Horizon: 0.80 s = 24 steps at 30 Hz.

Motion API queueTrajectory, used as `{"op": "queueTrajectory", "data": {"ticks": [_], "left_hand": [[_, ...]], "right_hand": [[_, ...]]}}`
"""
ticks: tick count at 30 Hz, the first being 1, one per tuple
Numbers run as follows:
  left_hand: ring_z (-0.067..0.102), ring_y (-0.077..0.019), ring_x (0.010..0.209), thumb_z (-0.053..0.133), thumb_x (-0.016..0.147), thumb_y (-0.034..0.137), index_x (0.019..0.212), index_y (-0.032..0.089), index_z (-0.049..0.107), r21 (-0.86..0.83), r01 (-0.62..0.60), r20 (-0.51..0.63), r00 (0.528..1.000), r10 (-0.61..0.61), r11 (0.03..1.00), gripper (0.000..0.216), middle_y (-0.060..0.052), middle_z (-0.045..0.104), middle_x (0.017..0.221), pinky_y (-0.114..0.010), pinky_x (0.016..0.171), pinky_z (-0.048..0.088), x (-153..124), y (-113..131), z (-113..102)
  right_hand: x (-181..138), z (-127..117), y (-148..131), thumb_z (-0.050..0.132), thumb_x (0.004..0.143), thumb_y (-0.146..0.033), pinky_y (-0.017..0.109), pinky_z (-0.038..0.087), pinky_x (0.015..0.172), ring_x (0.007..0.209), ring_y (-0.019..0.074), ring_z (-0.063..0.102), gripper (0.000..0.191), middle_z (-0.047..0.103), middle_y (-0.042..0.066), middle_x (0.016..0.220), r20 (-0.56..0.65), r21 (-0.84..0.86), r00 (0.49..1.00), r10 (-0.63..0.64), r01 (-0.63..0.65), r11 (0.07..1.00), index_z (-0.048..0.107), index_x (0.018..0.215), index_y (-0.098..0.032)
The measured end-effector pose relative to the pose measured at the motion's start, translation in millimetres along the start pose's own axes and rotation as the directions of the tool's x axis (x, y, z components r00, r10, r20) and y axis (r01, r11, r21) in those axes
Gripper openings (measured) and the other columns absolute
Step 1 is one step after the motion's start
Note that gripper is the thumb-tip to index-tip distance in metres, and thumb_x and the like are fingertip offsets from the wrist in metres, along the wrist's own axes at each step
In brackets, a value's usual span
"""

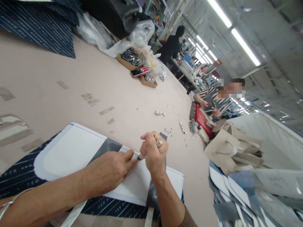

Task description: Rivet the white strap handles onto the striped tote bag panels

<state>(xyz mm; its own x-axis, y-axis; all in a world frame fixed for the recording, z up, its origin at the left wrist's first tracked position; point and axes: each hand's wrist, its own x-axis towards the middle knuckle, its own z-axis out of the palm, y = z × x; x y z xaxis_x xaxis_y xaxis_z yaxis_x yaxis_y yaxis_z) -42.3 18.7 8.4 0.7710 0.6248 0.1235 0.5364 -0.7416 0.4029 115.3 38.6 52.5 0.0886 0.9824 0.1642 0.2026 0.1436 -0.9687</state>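
Observation:
A flat white and dark-blue striped paper bag (71, 151) lies on the pale table in front of me. My left hand (107, 170) rests flat on the bag, fingers stretched toward its upper edge. My right hand (153, 151) is closed around a small metal punch-like tool (149, 149), its tip touching the bag's edge right by my left fingertips.
A stack of bags (239, 186) lies at the right. Small eyelets (168, 130) and beaded pieces (160, 113) are scattered on the pale table (71, 94). Boxes with a phone (139, 72) stand farther back. A person in a striped shirt (213, 101) works over a red mat (201, 118).

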Motion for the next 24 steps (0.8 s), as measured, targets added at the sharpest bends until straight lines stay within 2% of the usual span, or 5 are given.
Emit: {"op": "queueTrajectory", "data": {"ticks": [4, 7, 13, 19, 24], "left_hand": [[0.07, -0.028, 0.084, 0.055, 0.089, 0.011, 0.115, 0.02, 0.065, 0.016, -0.017, 0.036, 0.999, 0.016, 1.0, 0.029, -0.009, 0.068, 0.106, -0.045, 0.071, 0.062, 0.8, 0.0, -4.8], [0.073, -0.029, 0.087, 0.053, 0.089, 0.009, 0.119, 0.019, 0.064, 0.01, -0.017, -0.024, 1.0, 0.017, 1.0, 0.034, -0.01, 0.069, 0.117, -0.045, 0.071, 0.063, -1.4, -2.4, 2.7], [0.074, -0.0309, 0.089, 0.05, 0.092, 0.01, 0.12, 0.014, 0.065, 0.006, -0.041, -0.109, 0.993, 0.041, 0.999, 0.032, -0.013, 0.074, 0.109, -0.044, 0.071, 0.064, -3.6, -6.0, 21.1], [0.074, -0.029, 0.087, 0.049, 0.092, 0.008, 0.118, 0.02, 0.065, -0.013, -0.02, -0.019, 1.0, 0.02, 1.0, 0.033, -0.01, 0.073, 0.106, -0.044, 0.073, 0.063, -1.0, -4.4, 12.5], [0.071, -0.0278, 0.076, 0.053, 0.09, 0.014, 0.112, 0.019, 0.062, -0.023, 0.052, -0.04, 0.998, -0.053, 0.998, 0.025, -0.007, 0.068, 0.102, -0.045, 0.064, 0.062, 0.7, -0.8, -2.7]], "right_hand": [[18.1, 14.5, -13.7, 0.054, 0.098, -0.047, 0.023, 0.03, 0.045, 0.042, 0.0086, 0.035, 0.039, 0.039, -0.009, 0.047, 0.088, -0.156, 0.996, 0.007, 0.007, 0.988, 0.069, 0.078, -0.017], [22.1, 27.6, -22.5, 0.053, 0.097, -0.042, 0.024, 0.037, 0.052, 0.049, 0.0101, 0.045, 0.037, 0.048, -0.006, 0.051, 0.151, -0.289, 0.989, -0.01, 0.053, 0.956, 0.069, 0.075, -0.017], [18.1, 39.7, -28.0, 0.05, 0.096, -0.039, 0.023, 0.039, 0.054, 0.052, 0.0112, 0.051, 0.037, 0.057, -0.003, 0.056, 0.234, -0.431, 0.972, -0.03, 0.131, 0.893, 0.067, 0.071, -0.019], [8.7, 25.7, -23.3, 0.051, 0.097, -0.035, 0.022, 0.041, 0.055, 0.053, 0.0101, 0.052, 0.033, 0.058, -0.002, 0.058, 0.209, -0.388, 0.972, -0.105, 0.181, 0.904, 0.067, 0.073, -0.018], [3.8, 3.3, -21.3, 0.055, 0.098, -0.045, 0.022, 0.028, 0.042, 0.039, 0.0076, 0.032, 0.036, 0.037, -0.01, 0.045, 0.038, -0.081, 0.999, -0.004, 0.007, 0.997, 0.064, 0.077, -0.018]]}}
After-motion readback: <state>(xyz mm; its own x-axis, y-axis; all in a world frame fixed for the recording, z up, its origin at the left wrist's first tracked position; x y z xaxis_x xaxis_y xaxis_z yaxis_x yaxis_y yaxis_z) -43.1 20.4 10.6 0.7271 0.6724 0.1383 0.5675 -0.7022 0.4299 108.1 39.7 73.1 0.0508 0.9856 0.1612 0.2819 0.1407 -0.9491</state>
